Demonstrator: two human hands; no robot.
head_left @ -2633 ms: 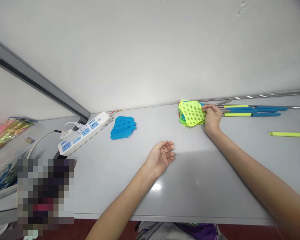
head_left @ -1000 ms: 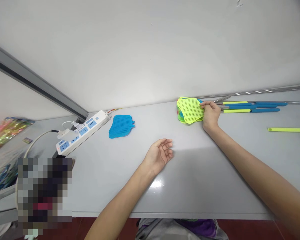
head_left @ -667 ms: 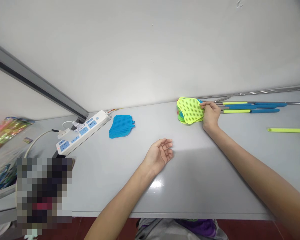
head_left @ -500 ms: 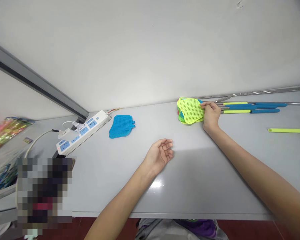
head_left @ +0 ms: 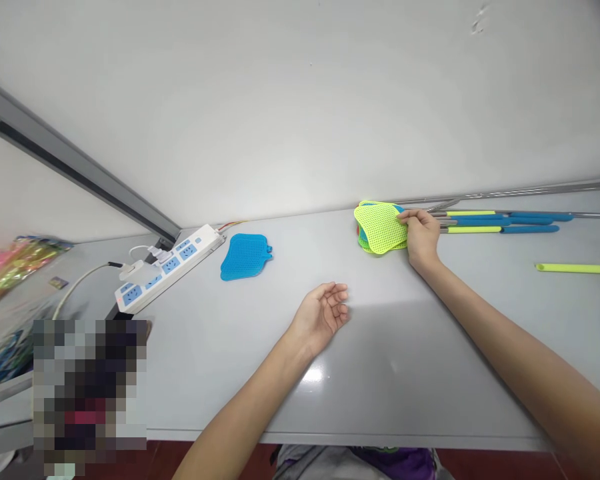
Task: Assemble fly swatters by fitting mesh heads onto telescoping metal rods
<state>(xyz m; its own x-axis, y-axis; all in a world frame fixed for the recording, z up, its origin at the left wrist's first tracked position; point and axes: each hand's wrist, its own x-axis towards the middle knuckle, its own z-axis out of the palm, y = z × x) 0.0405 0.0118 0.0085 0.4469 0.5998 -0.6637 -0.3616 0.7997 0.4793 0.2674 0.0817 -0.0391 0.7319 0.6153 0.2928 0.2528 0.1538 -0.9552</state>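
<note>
My right hand (head_left: 423, 238) pinches the neck edge of a yellow-green fly swatter (head_left: 380, 228), the top one of a pile at the back of the table. Under it show parts of blue, green and red mesh heads. Metal rods and blue and yellow handles (head_left: 480, 221) lie to the right of that hand, partly hidden by it. My left hand (head_left: 325, 317) rests near the table's middle, palm turned up, fingers loosely curled and apart, holding nothing. To its upper left lie blue fly swatter heads (head_left: 245, 256), one on another, with no rods on them.
A loose yellow-green handle tube (head_left: 575, 269) lies at the right. At the left a white power strip (head_left: 167, 270) has plugs and a cable in it. Plastic-wrapped goods (head_left: 25, 263) lie beyond a grey metal post (head_left: 90, 170). A pale wall stands behind the table.
The top yellow-green fly swatter has shifted and turned slightly within my right hand's pinch. My left hand keeps its pose. The whole view has shifted a little.
</note>
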